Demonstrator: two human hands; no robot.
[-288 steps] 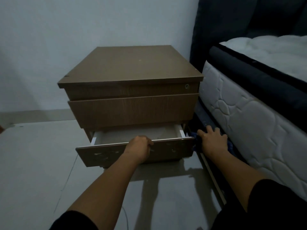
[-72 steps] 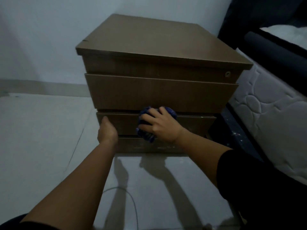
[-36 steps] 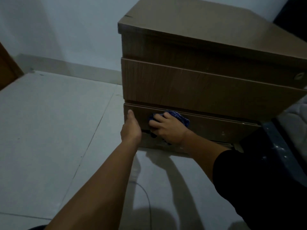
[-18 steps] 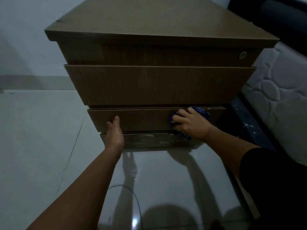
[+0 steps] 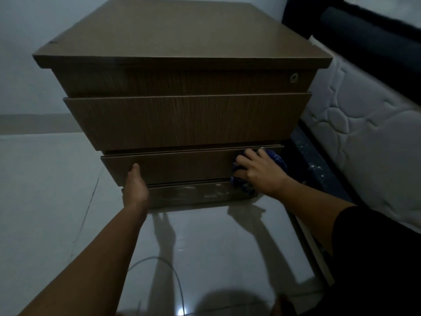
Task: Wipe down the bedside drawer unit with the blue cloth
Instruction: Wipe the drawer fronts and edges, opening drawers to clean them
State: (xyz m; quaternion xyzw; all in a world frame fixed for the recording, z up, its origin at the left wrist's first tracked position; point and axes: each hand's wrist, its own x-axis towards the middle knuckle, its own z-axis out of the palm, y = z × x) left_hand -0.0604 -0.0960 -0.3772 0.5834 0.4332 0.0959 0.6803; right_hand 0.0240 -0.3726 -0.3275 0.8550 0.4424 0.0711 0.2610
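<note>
The brown wooden bedside drawer unit [image 5: 182, 119] stands on the floor in front of me with its drawers pushed in. My right hand [image 5: 259, 173] presses the crumpled blue cloth [image 5: 276, 159] against the right end of the lower drawer front [image 5: 182, 167]. My left hand [image 5: 135, 187] rests flat against the left end of that same drawer front, fingers together and thumb up, holding nothing. A dusty strip [image 5: 193, 193] at the unit's base shows pale smudges.
A white quilted mattress [image 5: 364, 137] on a dark bed frame [image 5: 314, 160] sits close to the unit's right side. Glossy grey floor tiles [image 5: 45, 190] lie on the left and in front. A thin cable [image 5: 168, 270] curves across the floor near me. A white wall stands behind.
My right hand has slid the blue cloth to the right along the lower drawer front, reaching its right end. The left hand keeps its place at the left end.
</note>
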